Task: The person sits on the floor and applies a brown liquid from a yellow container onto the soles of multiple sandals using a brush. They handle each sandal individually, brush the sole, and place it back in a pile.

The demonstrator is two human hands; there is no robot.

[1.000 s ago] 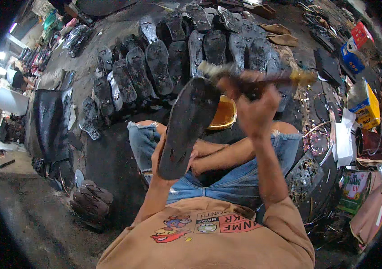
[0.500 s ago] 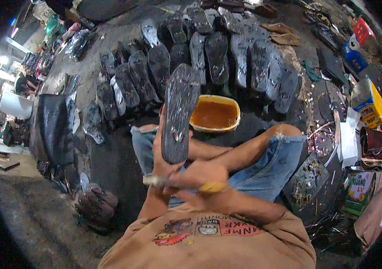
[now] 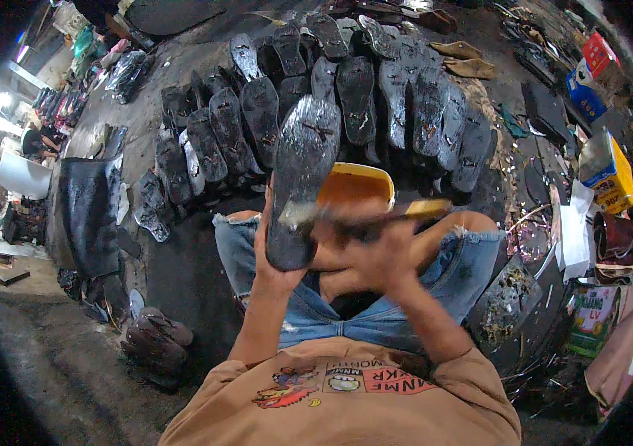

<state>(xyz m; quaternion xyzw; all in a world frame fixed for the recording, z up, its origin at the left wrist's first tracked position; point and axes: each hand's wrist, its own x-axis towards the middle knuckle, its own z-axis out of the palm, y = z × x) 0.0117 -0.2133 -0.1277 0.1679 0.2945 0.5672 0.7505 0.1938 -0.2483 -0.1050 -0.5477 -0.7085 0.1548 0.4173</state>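
A long black sandal sole [image 3: 303, 163] stands tilted up in front of me, its broad end away from me. My left hand [image 3: 263, 254] is closed around its lower end. My right hand [image 3: 382, 256] is smeared by motion and grips a brush [image 3: 357, 215] with a yellow handle end [image 3: 429, 208]. The brush's tip lies over the lower part of the sole, apparently touching it. Behind the brush is a yellow tub [image 3: 368, 169]; in the earlier view it holds amber-brown liquid, now mostly hidden by the brush and my right hand.
Black soles [image 3: 356, 100] lie in a wide arc beyond the tub, many with glossy patches. A dark sheet [image 3: 90, 212] lies left, near a pair of brown sandals [image 3: 156, 338]. Tins, a yellow box [image 3: 614, 175] and scraps crowd the right. A person sits far left.
My right hand has swung right and away from my left wrist, carrying the brush onto the lower sole. The sole has tilted slightly and its far end looks glossier.
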